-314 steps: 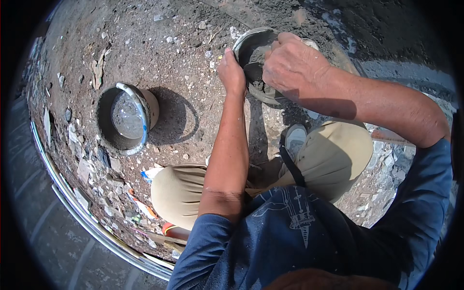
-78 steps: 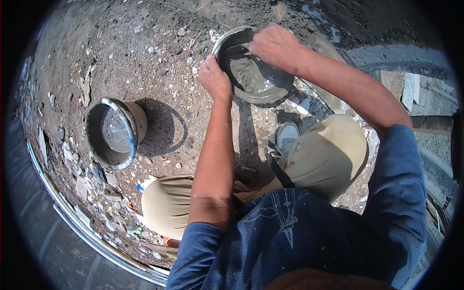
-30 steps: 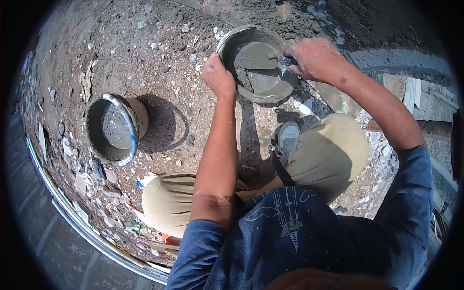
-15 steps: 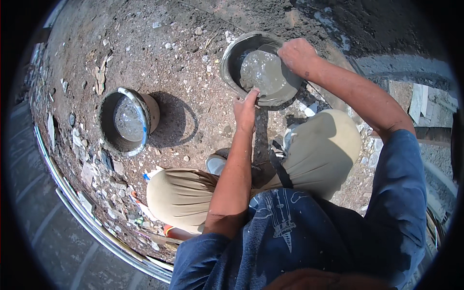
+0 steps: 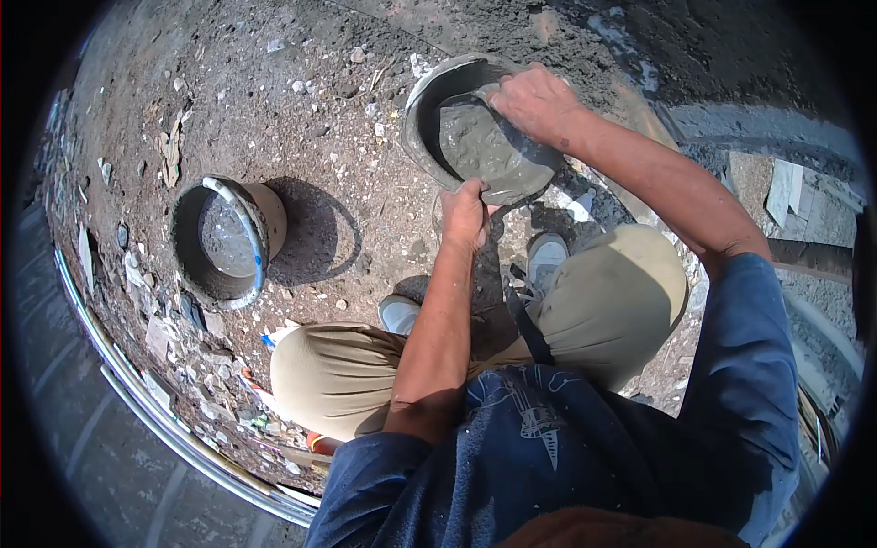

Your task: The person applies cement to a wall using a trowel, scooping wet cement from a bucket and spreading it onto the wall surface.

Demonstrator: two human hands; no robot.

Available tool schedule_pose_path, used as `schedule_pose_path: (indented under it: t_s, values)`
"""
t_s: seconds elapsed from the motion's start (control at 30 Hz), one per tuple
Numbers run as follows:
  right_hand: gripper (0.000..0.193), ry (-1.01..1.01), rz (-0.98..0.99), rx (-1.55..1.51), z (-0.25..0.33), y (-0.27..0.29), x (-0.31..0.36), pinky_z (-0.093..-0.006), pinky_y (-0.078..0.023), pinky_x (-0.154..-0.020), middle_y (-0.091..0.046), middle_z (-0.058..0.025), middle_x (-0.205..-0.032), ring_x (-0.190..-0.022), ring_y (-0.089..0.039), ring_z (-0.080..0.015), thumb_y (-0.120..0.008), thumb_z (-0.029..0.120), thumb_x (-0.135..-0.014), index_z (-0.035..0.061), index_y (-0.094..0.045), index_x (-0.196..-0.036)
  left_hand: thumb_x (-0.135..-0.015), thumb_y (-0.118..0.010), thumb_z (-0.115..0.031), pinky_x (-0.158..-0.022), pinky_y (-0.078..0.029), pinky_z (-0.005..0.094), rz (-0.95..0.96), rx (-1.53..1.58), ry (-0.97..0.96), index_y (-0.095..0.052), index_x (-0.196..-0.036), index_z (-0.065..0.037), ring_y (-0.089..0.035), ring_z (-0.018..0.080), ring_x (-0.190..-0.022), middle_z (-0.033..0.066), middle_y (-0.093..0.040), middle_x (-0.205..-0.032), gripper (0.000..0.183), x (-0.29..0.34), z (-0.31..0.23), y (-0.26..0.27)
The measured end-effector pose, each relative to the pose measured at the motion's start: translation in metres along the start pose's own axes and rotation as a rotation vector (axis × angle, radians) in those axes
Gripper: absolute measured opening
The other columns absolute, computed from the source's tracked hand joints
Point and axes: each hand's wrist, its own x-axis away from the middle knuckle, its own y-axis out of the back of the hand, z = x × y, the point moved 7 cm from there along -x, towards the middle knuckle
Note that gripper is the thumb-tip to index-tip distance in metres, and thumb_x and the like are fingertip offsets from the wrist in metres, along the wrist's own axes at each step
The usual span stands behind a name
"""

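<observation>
A bucket (image 5: 422, 146) of wet grey mortar (image 5: 484, 137) stands in front of my feet, its wall coated with cement. My left hand (image 5: 466, 216) is closed on the bucket's near rim, the thumb on top. Over the far right part of the same bucket, my right hand (image 5: 534, 102) is closed in a fist just above the mortar. What it holds is hidden under the fingers. The mortar surface looks ridged and uneven beside that hand.
To the left stands a second bucket (image 5: 187, 239) with a blue and white handle (image 5: 248, 228) and grey wet contents. Stones and debris litter the dirt ground (image 5: 338, 192). Long pipes (image 5: 164, 420) curve along the lower left. A wet grey strip (image 5: 731, 64) lies at the far right.
My right hand has shifted left and inward over the mortar. The mortar surface has gone from smooth and shiny to ridged. My left hand stays at the rim. The whole view has shifted slightly.
</observation>
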Motion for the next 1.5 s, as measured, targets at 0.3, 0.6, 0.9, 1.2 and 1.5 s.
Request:
schedule_pose_path:
  t_s: [0.3,0.6,0.9,1.2,1.5]
  values:
    - [0.027,-0.104,0.103,-0.205,-0.048,0.152,0.074,-0.0443,-0.057,-0.071,-0.069,-0.0135,-0.088,-0.083,-0.071,-0.0328,-0.065,0.014,-0.086,0.0144,-0.068,-0.113,-0.081,-0.062,-0.003,-0.052,-0.057,0.0312,-0.282,0.113,-0.037,-0.056,-0.105,0.007,-0.065,0.0208,-0.064,0.0126,-0.064,-0.089,0.027,0.109,-0.053,-0.001]
    - [0.054,-0.259,0.586,-0.946,-0.002,0.274,0.124,-0.0503,-0.041,-0.104,-0.062,-0.022,-0.124,-0.124,-0.055,-0.0394,-0.068,0.044,-0.085,0.0162,-0.063,-0.131,-0.082,-0.062,-0.004,-0.059,-0.054,0.0326,-0.276,0.067,-0.085,-0.059,-0.1,0.006,-0.064,0.0201,-0.07,0.0113,-0.064,-0.088,0.021,0.304,-0.161,-0.077]
    - [0.023,0.056,0.238,-0.559,-0.027,0.577,0.196,-0.0445,-0.058,-0.065,-0.071,-0.0148,-0.085,-0.079,-0.073,-0.0341,-0.063,0.011,-0.083,0.0056,-0.067,-0.104,-0.081,-0.057,-0.003,-0.051,-0.055,0.0399,-0.333,0.105,-0.149,-0.05,-0.11,0.002,-0.062,0.0255,-0.065,0.0129,-0.059,-0.09,0.03,0.51,-0.26,-0.17]
    - [0.015,0.138,-0.234,-0.454,-0.041,0.714,0.268,-0.0475,-0.057,-0.065,-0.069,-0.0188,-0.077,-0.077,-0.072,-0.0362,-0.068,0.014,-0.076,0.0042,-0.071,-0.087,-0.075,-0.053,0.002,-0.057,-0.059,0.0416,-0.264,0.239,-0.305,-0.056,-0.113,0.006,-0.066,0.0313,-0.083,0.0156,-0.063,-0.097,0.038,0.663,-0.279,-0.255]
    - [0.016,0.077,-0.128,-0.254,-0.011,0.73,0.295,-0.0469,-0.059,-0.064,-0.071,-0.0181,-0.078,-0.076,-0.073,-0.0363,-0.066,0.014,-0.076,0.0059,-0.075,-0.086,-0.075,-0.052,0.002,-0.056,-0.059,0.0412,-0.202,0.268,-0.366,-0.056,-0.113,0.005,-0.066,0.0311,-0.082,0.0159,-0.063,-0.098,0.039,0.712,-0.256,-0.241]
